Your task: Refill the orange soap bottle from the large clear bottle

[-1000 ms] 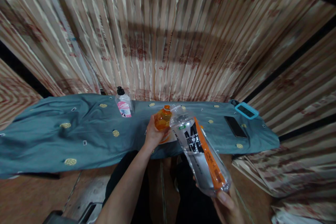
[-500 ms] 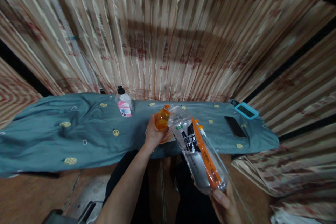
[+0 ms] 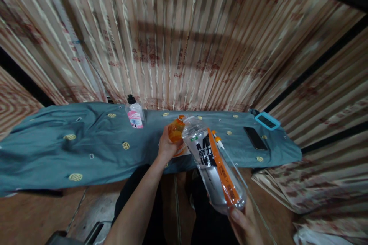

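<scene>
Low over the cloth, my left hand [image 3: 167,146] is wrapped round a small orange see-through bottle [image 3: 176,129] with an open-looking neck. My right hand [image 3: 244,222] grips a large clear plastic bottle [image 3: 211,160] near its base. That bottle has an orange stripe and bold black lettering, and is tilted with its mouth toward the orange bottle's neck. The two bottles' tops are close together; whether they touch I cannot tell. Partly hidden beneath my left hand is a white and orange item [image 3: 182,152] on the cloth.
A clear bottle with a pink label and black cap [image 3: 135,114] stands left of centre on the green cloth [image 3: 100,134]. To the right lie a dark phone [image 3: 255,138] and a blue-framed device [image 3: 267,121]. White sticks with orange tips [image 3: 217,139] show behind the large bottle. A curtain [image 3: 178,46] hangs behind.
The view has shifted slightly, so everything sits a little further left. Both hands keep their hold, and the bottles stay in nearly the same pose.
</scene>
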Available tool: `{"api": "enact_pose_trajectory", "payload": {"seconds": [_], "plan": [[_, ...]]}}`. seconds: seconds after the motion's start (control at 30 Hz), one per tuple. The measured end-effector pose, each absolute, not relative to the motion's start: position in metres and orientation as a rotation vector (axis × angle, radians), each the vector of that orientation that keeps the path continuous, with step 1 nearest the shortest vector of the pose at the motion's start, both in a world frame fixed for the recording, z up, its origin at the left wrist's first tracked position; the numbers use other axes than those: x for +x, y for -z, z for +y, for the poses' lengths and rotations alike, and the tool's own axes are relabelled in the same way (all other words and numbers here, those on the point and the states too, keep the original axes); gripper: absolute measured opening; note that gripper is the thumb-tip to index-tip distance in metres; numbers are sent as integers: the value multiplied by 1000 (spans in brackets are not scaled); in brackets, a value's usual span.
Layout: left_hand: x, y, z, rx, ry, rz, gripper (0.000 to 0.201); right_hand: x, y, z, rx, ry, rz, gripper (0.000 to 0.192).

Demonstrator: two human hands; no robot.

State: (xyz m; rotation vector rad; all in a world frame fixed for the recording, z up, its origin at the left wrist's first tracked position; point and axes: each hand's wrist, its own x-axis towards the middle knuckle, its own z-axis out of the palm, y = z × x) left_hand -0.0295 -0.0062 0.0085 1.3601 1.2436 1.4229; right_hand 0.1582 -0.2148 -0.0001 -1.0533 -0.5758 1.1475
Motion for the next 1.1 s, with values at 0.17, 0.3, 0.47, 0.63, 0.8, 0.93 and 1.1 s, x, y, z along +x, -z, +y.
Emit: {"api": "enact_pose_trajectory", "payload": {"seconds": [0.17, 0.3, 0.47, 0.63, 0.8, 0.93, 1.1], "plan": [[-31, -5, -5, 1335, -1406, 1228, 60, 159, -4, -219, -1066, -1169, -541, 66], [-31, -3, -4, 1354, -1417, 1218, 60, 155, -12, -221, -1067, -1182, -547, 69], [-30, -3, -4, 1361, -1446, 1207, 61, 149, -17, -222, -1029, -1198, -489, 71], [-30, -5, -4, 1322, -1471, 1187, 55, 150, -10, -223, -1055, -1179, -575, 69], [-30, 1, -2, 1332, -1497, 1130, 56, 148, -15, -218, -1030, -1156, -716, 75], [-31, 1, -1, 1366, -1489, 1165, 57, 142, -27, -215, -1006, -1159, -772, 77], [-33, -3, -2, 1383, -1472, 1171, 56, 138, -32, -214, -1010, -1173, -723, 78]]}}
